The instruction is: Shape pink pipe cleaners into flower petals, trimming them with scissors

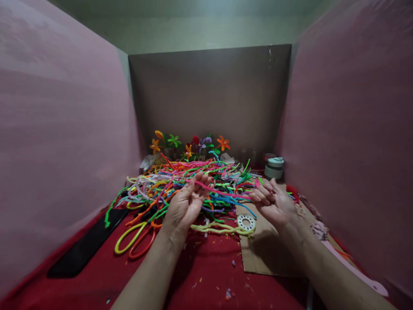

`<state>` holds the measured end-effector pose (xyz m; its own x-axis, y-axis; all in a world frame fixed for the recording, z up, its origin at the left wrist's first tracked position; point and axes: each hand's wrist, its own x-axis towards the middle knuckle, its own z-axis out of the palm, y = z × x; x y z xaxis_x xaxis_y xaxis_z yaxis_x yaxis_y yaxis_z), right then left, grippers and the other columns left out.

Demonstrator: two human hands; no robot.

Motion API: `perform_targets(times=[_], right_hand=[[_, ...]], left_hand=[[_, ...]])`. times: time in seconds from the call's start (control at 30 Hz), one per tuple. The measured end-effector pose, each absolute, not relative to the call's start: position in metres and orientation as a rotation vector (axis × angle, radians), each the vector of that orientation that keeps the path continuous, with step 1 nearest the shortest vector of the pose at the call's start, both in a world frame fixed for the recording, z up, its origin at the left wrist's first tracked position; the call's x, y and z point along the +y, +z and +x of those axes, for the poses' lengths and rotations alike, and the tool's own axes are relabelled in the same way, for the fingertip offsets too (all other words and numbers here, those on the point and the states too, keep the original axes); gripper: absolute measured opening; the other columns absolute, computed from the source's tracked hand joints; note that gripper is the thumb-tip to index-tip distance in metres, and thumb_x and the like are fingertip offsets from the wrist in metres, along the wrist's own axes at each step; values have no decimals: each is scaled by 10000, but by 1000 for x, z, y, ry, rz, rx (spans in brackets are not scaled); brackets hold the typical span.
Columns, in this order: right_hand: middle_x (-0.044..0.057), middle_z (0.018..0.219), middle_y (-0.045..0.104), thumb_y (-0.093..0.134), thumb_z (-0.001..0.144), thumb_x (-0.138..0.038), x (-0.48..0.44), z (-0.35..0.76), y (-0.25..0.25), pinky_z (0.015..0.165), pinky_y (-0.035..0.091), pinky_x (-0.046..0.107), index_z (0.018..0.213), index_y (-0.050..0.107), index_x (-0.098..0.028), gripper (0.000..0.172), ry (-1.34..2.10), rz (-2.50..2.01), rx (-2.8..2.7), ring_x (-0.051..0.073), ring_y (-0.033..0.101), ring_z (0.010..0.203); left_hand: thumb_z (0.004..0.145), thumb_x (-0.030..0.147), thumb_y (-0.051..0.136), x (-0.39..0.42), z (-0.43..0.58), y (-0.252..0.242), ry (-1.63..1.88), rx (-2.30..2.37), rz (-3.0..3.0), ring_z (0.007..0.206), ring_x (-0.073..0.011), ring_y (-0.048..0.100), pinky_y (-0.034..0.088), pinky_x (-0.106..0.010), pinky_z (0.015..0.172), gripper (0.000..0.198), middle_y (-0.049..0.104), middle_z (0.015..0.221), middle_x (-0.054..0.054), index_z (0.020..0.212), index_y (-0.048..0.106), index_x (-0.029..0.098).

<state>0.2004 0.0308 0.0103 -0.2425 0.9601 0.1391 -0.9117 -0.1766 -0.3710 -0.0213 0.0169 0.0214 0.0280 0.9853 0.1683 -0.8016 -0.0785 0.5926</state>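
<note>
A pink pipe cleaner [222, 192] is stretched between my two hands above the heap. My left hand [189, 204], palm turned up, has its fingers curled with one end of the pipe cleaner at the thumb and fingertips. The other end goes into my right hand [272, 202], which is closed like a fist; its tip is hidden there. Behind and below them spreads a tangled pile of multicoloured pipe cleaners [180, 172]. Nearest below the hands lie a white ring with holes [240, 218] and pale yellow pipe cleaners [213, 227].
Pipe-cleaner flowers [223, 143] stand at the back, near a lidded jar [274, 168]. A cardboard sheet [258, 260] lies right on the red cloth [200, 275]. At left are a black flat object [84, 245] and yellow and red loops [129, 239]. Pink panels [64, 116] flank both sides.
</note>
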Motion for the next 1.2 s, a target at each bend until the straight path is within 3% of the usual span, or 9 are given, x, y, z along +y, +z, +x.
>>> perform_targets(times=[0.27, 0.4, 0.47, 0.53, 0.6, 0.7, 0.8, 1.03, 1.2], right_hand=[[-82, 400, 226, 260, 923, -258, 36, 205, -1, 486, 397, 229, 594, 342, -183, 348, 1726, -305, -445, 73, 242, 352], [-7, 565, 476, 398, 862, -268, 45, 221, 6, 513, 436, 274, 729, 471, -159, 186, 1636, -640, -563, 112, 470, 494], [19, 705, 543, 530, 766, -221, 43, 229, 17, 546, 438, 276, 822, 515, -158, 85, 1160, -883, -667, 133, 521, 602], [4, 851, 547, 643, 649, -160, 34, 229, 31, 661, 433, 271, 967, 536, -195, 337, 469, -953, -796, 132, 523, 742], [30, 945, 562, 653, 649, -185, 18, 217, 44, 760, 403, 294, 978, 603, -211, 335, 268, -925, -1115, 162, 506, 870], [41, 741, 617, 645, 669, -193, -2, 184, 54, 693, 395, 290, 739, 684, -171, 83, 852, -895, -1666, 169, 546, 755], [25, 598, 594, 590, 720, -266, -5, 154, 50, 565, 368, 264, 653, 668, -143, 161, 1338, -903, -1750, 122, 511, 567], [-23, 419, 498, 620, 676, -311, 9, 138, 39, 385, 229, 210, 545, 574, -130, 228, 1594, -813, -1520, 49, 358, 358], [-75, 370, 416, 587, 658, -200, 5, 134, 48, 336, 121, 192, 664, 573, -127, 75, 1911, -732, -1317, 24, 235, 304]], left_hand=[[742, 168, 609, 19, -24, 13, 1538, 545, 888, 749, -137, 607, 520, -280, 662, 101, 656, 815, -43, 819, 660, 126], [672, 182, 675, 19, -22, 12, 1628, 667, 938, 550, -95, 578, 483, -213, 507, 112, 631, 646, -6, 764, 664, 120], [656, 186, 685, 17, -18, 14, 1657, 711, 977, 511, -99, 566, 460, -203, 455, 119, 607, 575, 3, 749, 659, 116], [647, 187, 687, 13, -14, 16, 1658, 749, 1013, 499, -105, 562, 449, -200, 428, 123, 597, 551, 3, 739, 654, 113], [647, 188, 683, 9, -10, 18, 1643, 775, 1048, 488, -106, 560, 450, -206, 424, 120, 600, 555, 0, 733, 648, 111], [651, 204, 675, 4, -5, 19, 1617, 796, 1092, 451, -112, 554, 436, -216, 415, 129, 605, 538, -7, 732, 641, 109], [647, 219, 678, 2, -3, 19, 1610, 819, 1096, 422, -105, 542, 423, -214, 427, 146, 605, 518, -3, 745, 637, 119], [667, 255, 661, 2, -4, 19, 1624, 875, 1078, 414, -67, 473, 359, -176, 395, 141, 541, 499, 37, 672, 578, 142], [676, 285, 657, -4, -7, 25, 1549, 833, 1004, 370, -45, 405, 322, -158, 365, 222, 458, 443, 56, 587, 515, 139]])
